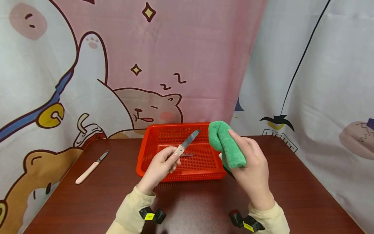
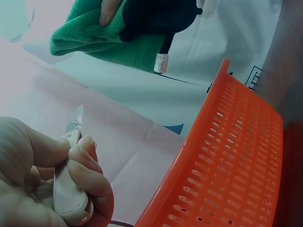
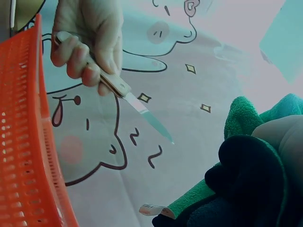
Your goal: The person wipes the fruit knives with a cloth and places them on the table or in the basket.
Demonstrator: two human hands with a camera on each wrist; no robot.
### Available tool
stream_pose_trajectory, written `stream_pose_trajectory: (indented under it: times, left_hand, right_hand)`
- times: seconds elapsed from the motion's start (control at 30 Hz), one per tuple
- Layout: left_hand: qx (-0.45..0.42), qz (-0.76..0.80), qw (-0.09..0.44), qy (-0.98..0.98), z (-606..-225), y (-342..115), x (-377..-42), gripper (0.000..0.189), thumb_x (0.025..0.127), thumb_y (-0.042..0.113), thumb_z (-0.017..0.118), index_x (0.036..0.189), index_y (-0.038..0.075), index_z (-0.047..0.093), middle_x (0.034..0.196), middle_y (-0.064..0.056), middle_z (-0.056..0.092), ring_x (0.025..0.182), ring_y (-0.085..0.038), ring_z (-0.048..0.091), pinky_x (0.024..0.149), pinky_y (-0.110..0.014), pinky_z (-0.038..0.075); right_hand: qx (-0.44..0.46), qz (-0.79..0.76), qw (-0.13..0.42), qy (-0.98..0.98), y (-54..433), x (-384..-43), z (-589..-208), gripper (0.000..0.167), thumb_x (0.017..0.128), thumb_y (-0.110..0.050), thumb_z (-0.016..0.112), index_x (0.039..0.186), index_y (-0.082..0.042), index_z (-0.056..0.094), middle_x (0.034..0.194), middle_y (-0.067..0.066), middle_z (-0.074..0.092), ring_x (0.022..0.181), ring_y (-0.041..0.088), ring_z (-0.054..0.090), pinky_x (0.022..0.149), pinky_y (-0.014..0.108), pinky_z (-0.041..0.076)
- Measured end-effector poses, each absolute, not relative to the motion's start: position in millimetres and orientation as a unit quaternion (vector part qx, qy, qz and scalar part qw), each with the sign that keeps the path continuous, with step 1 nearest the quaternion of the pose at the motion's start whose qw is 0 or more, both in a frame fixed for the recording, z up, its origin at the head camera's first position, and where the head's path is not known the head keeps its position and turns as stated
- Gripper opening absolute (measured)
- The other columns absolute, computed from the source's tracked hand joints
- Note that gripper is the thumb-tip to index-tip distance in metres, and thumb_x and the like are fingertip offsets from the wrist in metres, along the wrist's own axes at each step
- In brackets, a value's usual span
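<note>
My left hand grips a small knife by its pale handle, the blade slanting up to the right over the basket. In the right wrist view the same knife shows its bare blade, apart from the cloth. A folded green cloth is held in my right hand, to the right of the blade tip. A white tag hangs from the cloth's edge in the left wrist view. Below the hands stands a red perforated plastic basket. Another blade lies on its floor, its handle hidden behind my left hand.
One more knife with a pale handle lies at the left of the dark brown table, blade pointing away. Behind the table hangs a curtain with cartoon animals.
</note>
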State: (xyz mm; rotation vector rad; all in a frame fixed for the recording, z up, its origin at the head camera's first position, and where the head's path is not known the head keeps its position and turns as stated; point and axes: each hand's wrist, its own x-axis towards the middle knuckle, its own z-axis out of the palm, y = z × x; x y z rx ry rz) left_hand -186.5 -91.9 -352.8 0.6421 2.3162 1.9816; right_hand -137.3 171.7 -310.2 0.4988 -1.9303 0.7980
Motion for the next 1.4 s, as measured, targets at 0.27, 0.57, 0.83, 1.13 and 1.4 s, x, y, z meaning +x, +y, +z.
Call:
stream_pose_trajectory:
  times: [0.27,0.57,0.83,1.13,1.4]
  left_hand:
    - [0.204,0.635,0.015,0.745,-353,-91,-185,0.015,0.103,0.013,0.054,0.107,0.0,0.06,0.082,-0.02,0.056,0.061,-0.015,0.048,0.053,-0.024,0.043]
    - [0.217,0.636,0.007,0.741,-350,-90,-182,0.017,0.103,0.013,0.053,0.107,-0.001,0.06,0.08,-0.013,0.056,0.06,-0.014,0.047,0.053,-0.024,0.042]
    - [0.236,0.629,-0.008,0.74,-349,-89,-179,0.016,0.103,0.014,0.054,0.106,0.0,0.062,0.079,-0.015,0.057,0.058,-0.014,0.048,0.053,-0.024,0.043]
    - [0.258,0.618,-0.033,0.742,-347,-87,-175,0.013,0.102,0.011,0.055,0.103,0.0,0.061,0.071,-0.008,0.054,0.057,-0.015,0.049,0.052,-0.025,0.045]
    - [0.261,0.615,-0.034,0.744,-346,-86,-173,0.013,0.102,0.012,0.055,0.105,0.001,0.061,0.066,-0.005,0.051,0.056,-0.015,0.048,0.053,-0.026,0.045]
  right_hand:
    - [0.245,0.317,0.462,-0.791,159,-140,-316,0.064,0.07,-0.008,0.078,0.131,-0.018,0.066,0.109,0.009,0.063,0.097,0.023,0.06,0.079,0.03,0.044]
    - [0.266,0.279,0.421,-0.821,147,-138,-324,0.069,0.071,0.001,0.074,0.135,-0.022,0.062,0.108,0.009,0.062,0.098,0.026,0.06,0.076,0.039,0.05]
    - [0.274,0.27,0.404,-0.83,134,-138,-332,0.07,0.07,0.002,0.078,0.133,-0.025,0.063,0.106,0.009,0.062,0.093,0.025,0.062,0.067,0.042,0.054]
    - [0.284,0.241,0.412,-0.832,127,-139,-337,0.075,0.066,0.001,0.081,0.133,-0.026,0.063,0.105,0.008,0.061,0.088,0.023,0.062,0.058,0.036,0.052]
    - [0.28,0.233,0.405,-0.839,126,-141,-341,0.074,0.066,-0.001,0.082,0.133,-0.026,0.063,0.104,0.008,0.061,0.087,0.022,0.06,0.057,0.035,0.052]
